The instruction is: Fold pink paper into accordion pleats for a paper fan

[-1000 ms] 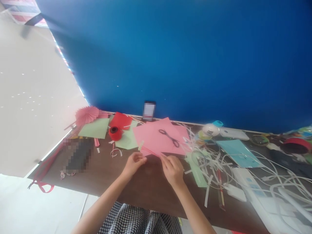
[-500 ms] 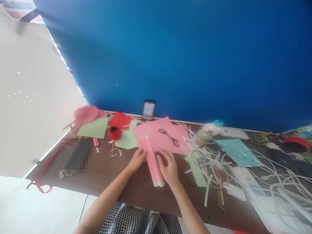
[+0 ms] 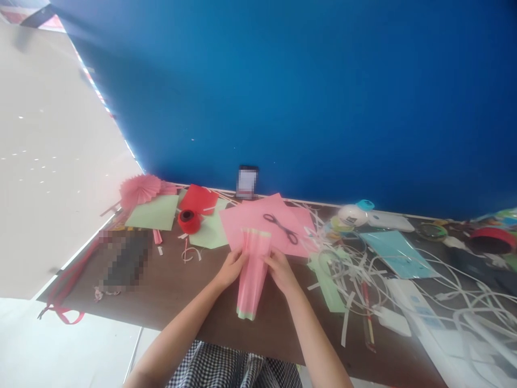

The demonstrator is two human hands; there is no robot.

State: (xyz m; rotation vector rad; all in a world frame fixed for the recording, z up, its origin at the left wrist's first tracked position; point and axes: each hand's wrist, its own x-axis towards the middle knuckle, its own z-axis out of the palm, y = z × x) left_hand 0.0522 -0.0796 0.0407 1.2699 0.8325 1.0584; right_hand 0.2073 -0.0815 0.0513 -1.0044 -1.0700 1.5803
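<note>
Between my two hands is a strip of pleated pink paper [image 3: 253,275] with pale green edges at its top and bottom. Its folds are partly spread, wider at the far end. My left hand [image 3: 235,265] grips its left edge, fingers partly hidden behind it. On the right edge, my right hand [image 3: 280,268] pinches the paper with thumb and fingers. Flat pink sheets [image 3: 238,218] lie just beyond, and dark-handled scissors [image 3: 281,229] rest on them.
To the left are a pink paper fan [image 3: 141,191], a red roll [image 3: 188,222], green sheets [image 3: 155,213] and a blurred dark object [image 3: 127,261]. Tangled white cables [image 3: 355,269], a blue packet [image 3: 398,253] and a white power strip [image 3: 420,318] crowd the right. A blue wall [image 3: 283,97] stands behind.
The pleated paper has spread wider and its near end has swung left. My right hand has closed onto its right edge; my left hand still holds the other side.
</note>
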